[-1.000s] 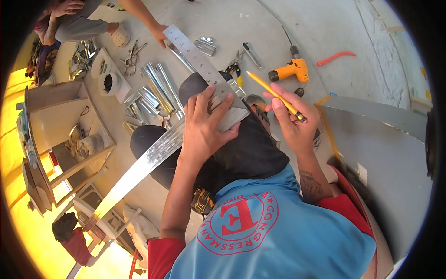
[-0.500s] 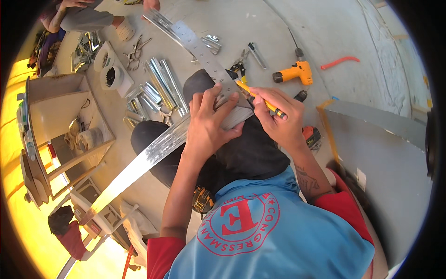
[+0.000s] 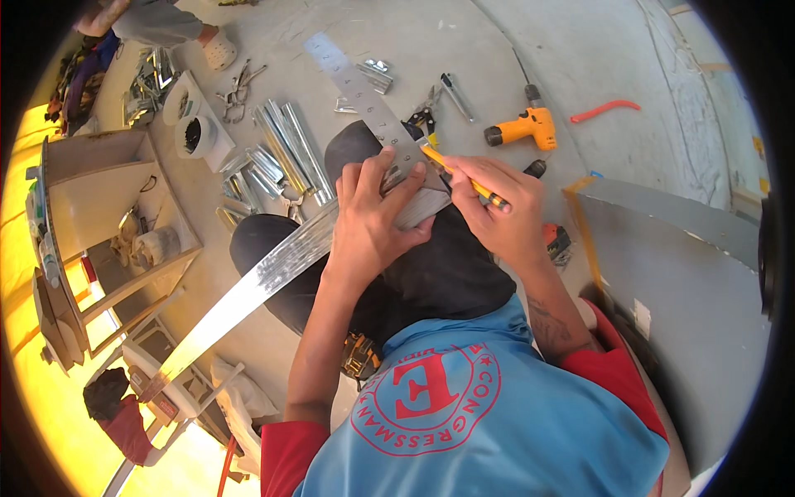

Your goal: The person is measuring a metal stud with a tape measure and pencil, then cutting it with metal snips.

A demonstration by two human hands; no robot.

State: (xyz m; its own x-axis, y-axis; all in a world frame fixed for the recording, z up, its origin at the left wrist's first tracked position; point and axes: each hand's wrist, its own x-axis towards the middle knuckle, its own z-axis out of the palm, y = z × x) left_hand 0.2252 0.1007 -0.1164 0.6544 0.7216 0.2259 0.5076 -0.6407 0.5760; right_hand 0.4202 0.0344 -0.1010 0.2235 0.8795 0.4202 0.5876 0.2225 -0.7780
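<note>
Two hands are being used above the dark trousers point(image 3: 447, 265). By the left hand point(image 3: 368, 203), a flat metal ruler point(image 3: 352, 87) is being pressed onto a long silvery bar point(image 3: 286, 253), its fingers being spread over the ruler and its thumb being set at the bar's near edge, so that both seem to be being pinched together above the thigh. By the right hand point(image 3: 501, 207), a yellow pencil point(image 3: 476, 182) is being pinched between thumb and fingers, its tip being held at the ruler's right-hand edge; whether a surface is being touched by it cannot be told. A clean stroke is probably being made easier if firm, even pressure is being applied by the spread fingers, since any slip of the ruler is being passed straight into the line. The pencil is best being leaned lightly against the edge, at one steady angle, with the fingertips being placed clear of its path. On the floor beyond, a drill point(image 3: 530, 128), some snips point(image 3: 426, 116) and loose metal pieces point(image 3: 286, 149) are being left well apart from the pencil's tip.
</note>
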